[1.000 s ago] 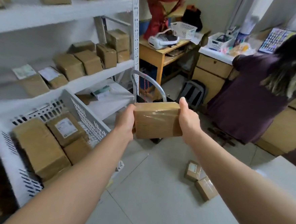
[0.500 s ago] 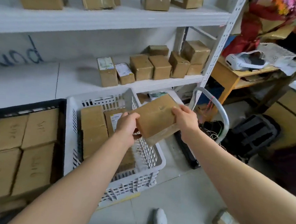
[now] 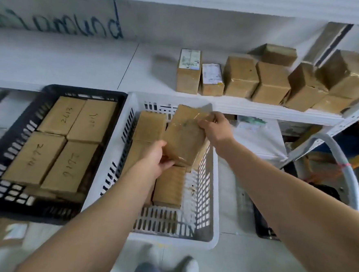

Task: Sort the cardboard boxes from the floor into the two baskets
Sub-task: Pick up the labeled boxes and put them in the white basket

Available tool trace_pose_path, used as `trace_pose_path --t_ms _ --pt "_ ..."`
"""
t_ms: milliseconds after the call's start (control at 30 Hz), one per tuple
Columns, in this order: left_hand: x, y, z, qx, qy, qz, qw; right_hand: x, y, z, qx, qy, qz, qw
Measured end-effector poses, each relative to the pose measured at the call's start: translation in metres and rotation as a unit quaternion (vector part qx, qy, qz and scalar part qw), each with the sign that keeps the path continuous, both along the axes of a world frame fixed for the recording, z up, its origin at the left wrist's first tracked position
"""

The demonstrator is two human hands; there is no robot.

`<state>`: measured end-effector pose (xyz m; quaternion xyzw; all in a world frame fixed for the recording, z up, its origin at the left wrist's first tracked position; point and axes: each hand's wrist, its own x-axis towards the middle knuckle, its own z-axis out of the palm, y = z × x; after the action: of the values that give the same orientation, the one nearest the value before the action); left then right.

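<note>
Both hands grip one box (image 3: 185, 137); the left hand (image 3: 154, 156) holds its near end, the right hand (image 3: 215, 127) its far end; a second ago it was out over the floor; now it hangs over the white basket (image 3: 167, 240), ready to drop in.

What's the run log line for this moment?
phase: placing | held: taped cardboard box, tilted | left hand: grips near end | right hand: grips far end | location: over white basket | black basket: four numbered boxes visible

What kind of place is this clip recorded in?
Probably a small parcel stockroom: taped cardboard boxes line a white shelf, and a black basket and a white basket below hold more.
</note>
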<state>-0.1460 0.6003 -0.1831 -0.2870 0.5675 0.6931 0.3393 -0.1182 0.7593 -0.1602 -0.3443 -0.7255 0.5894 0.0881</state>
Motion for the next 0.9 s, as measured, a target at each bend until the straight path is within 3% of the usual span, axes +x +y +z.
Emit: trace_pose_path --t_ms 200,667,900 --pt "-0.039 0.01 -0.038 -0.031 -0.018 0.028 0.999 -0.053 0.012 -0.033 -0.018 -0.044 0.048 0.998" --pt "-0.099 0.047 -0.094 -0.029 -0.1 0.043 0.994 -0.13 0.032 -0.115 -0.092 -0.134 0.02 0.987" --pt "-0.108 0.06 -0.101 -0.061 -0.087 0.028 0.994 -0.14 0.029 -0.135 -0.096 -0.164 0.007 0.982"
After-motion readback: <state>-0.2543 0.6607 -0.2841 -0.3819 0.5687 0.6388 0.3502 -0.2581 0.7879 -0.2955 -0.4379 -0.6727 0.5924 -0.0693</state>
